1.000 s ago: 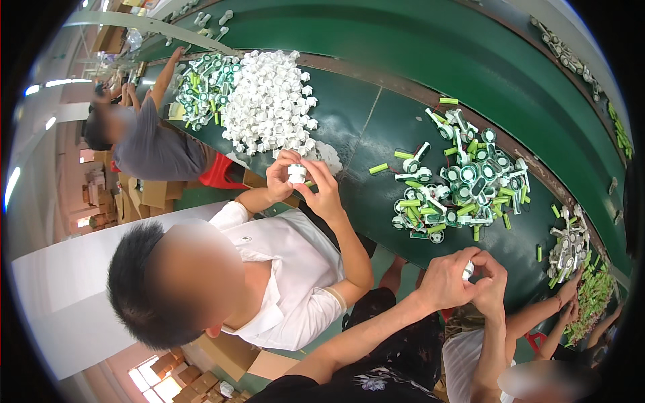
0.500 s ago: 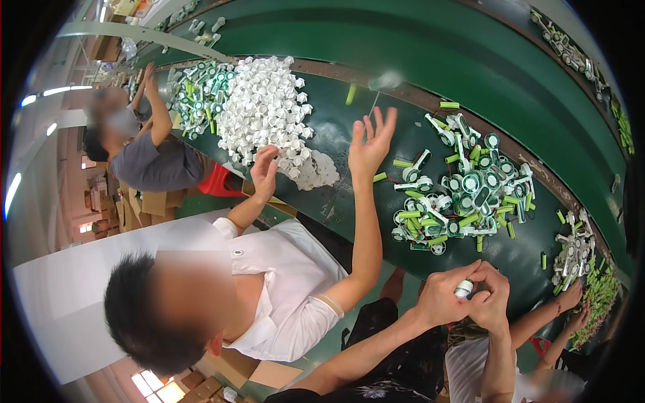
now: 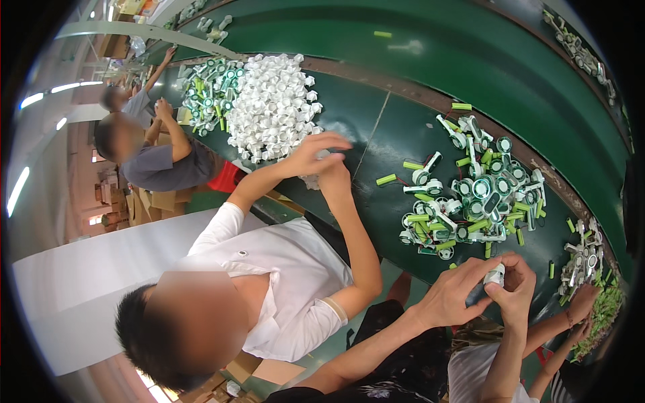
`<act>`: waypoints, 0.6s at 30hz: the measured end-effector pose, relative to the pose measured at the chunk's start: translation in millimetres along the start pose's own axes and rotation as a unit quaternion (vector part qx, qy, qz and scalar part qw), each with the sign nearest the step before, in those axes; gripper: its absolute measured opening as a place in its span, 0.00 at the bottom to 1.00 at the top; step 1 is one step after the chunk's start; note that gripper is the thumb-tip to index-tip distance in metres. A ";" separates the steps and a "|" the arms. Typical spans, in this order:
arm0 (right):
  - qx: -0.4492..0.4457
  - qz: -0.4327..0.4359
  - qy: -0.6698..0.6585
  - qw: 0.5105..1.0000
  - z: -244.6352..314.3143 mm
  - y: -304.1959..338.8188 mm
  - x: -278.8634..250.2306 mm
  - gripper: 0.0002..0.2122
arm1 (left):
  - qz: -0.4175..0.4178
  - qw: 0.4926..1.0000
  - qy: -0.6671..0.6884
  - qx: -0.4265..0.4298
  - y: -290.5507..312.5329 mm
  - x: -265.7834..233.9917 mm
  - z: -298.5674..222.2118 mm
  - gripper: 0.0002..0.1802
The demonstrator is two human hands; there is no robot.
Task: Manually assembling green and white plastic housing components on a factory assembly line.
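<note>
Both grips pinch one small white plastic part (image 3: 495, 274), left hand (image 3: 451, 295) and right hand (image 3: 518, 287) assembling it; seating it squarely seems next.

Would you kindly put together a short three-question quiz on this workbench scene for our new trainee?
1. True or false: the left hand and right hand together hold a small white part.
2. Fill in: the table surface is coloured ___.
3. The neighbour in the white shirt has both hands at: A the heap of white pieces; B a cardboard box; C a metal tray.
Key: 1 true; 2 green; 3 A.
</note>
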State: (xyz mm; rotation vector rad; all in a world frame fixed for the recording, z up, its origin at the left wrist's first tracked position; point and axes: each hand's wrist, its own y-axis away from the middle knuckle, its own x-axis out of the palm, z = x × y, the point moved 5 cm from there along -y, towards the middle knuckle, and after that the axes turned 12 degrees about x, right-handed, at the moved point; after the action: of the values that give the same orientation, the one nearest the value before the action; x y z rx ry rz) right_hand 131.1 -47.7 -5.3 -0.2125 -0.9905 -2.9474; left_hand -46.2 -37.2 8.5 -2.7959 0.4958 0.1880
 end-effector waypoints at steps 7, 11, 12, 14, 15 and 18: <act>-0.001 -0.004 0.032 0.999 -5.9 -5.2 0.4 0.24 | -0.040 0.994 -0.094 0.027 3.2 7.1 8.2 0.36; -0.005 -0.011 0.043 0.999 -8.2 -9.3 -1.6 0.23 | -0.054 0.992 -0.109 0.033 9.3 15.1 13.8 0.36; -0.005 -0.013 0.042 0.999 -11.0 -9.3 -5.1 0.23 | -0.053 0.993 -0.107 0.022 9.7 17.8 12.9 0.35; -0.013 0.004 0.008 1.000 -16.5 -9.2 -12.0 0.25 | -0.056 0.993 -0.104 0.016 8.8 22.8 11.5 0.34; -0.015 0.002 0.007 1.000 -17.1 -11.0 -13.6 0.25 | -0.054 0.993 -0.103 0.019 7.7 24.7 13.0 0.34; -0.034 0.010 -0.023 0.999 -23.2 -13.1 -17.9 0.26 | -0.058 0.990 -0.121 0.030 3.0 27.4 11.4 0.34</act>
State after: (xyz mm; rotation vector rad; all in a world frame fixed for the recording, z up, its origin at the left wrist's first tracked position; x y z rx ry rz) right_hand 145.2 -51.6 -34.0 -0.2903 -0.8870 -2.9728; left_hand -22.5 -45.0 -8.0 -2.6847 0.2750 0.4719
